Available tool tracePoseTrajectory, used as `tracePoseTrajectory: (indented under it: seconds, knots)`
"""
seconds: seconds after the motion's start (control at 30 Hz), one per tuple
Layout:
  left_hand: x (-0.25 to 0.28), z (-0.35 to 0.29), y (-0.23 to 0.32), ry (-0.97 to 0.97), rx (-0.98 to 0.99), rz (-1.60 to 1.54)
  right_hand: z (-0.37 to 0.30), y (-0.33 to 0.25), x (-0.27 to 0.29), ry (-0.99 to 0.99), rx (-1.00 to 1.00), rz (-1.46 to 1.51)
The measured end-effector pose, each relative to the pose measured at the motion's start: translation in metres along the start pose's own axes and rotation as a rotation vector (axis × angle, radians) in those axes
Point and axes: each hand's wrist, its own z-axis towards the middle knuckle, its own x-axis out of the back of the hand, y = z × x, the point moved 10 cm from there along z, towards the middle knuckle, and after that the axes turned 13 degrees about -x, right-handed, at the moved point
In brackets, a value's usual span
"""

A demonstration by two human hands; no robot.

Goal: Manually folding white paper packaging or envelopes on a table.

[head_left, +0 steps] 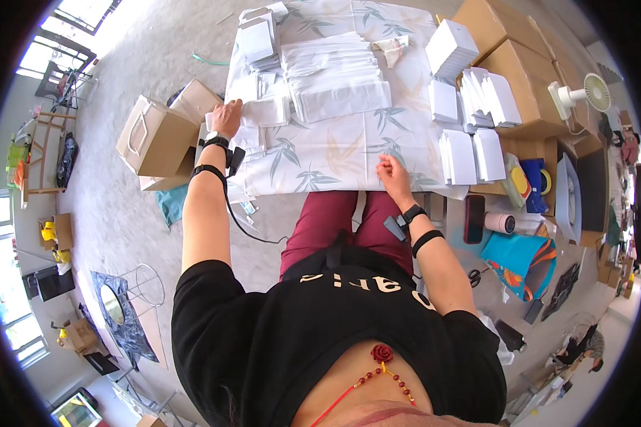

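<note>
My left hand [226,119] is at the left edge of the table, its fingers bent and closed on a white paper piece [209,121] that shows beside it. Just right of it lie flat white paper pieces [266,112]. My right hand [392,173] hovers at the table's near edge, fingers loosely curled and apart, with nothing visible in them. A broad row of overlapping white paper pieces [335,75] covers the middle of the table, and a taller white stack [258,39] stands at the far left.
Stacked white bundles [457,156] line the table's right side by large cardboard boxes [523,75]. Brown paper bags [153,135] stand left of the table. A patterned cloth [335,153] covers the tabletop. A phone [473,219], pink cup [499,223] and small fan [580,95] are at right.
</note>
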Motion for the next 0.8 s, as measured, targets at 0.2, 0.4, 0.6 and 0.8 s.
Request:
tracePoseTrajectory:
  seconds: [0.2,0.4,0.6,0.8]
  knots:
    - [0.019,-0.018,0.027,0.09,-0.086,-0.039,-0.001,0.001,0.004,0.029,0.0,0.004]
    - [0.037,-0.04,0.03,0.304,-0.141,-0.081,-0.001,0.002,0.004,0.05,0.009,-0.01]
    - [0.019,-0.049,0.015,0.127,-0.116,-0.174,-0.002,-0.002,0.002,0.056,-0.015,-0.026]
    - [0.034,-0.044,0.015,0.058,-0.012,-0.245,-0.003,0.0,0.005,0.071,-0.011,-0.015]
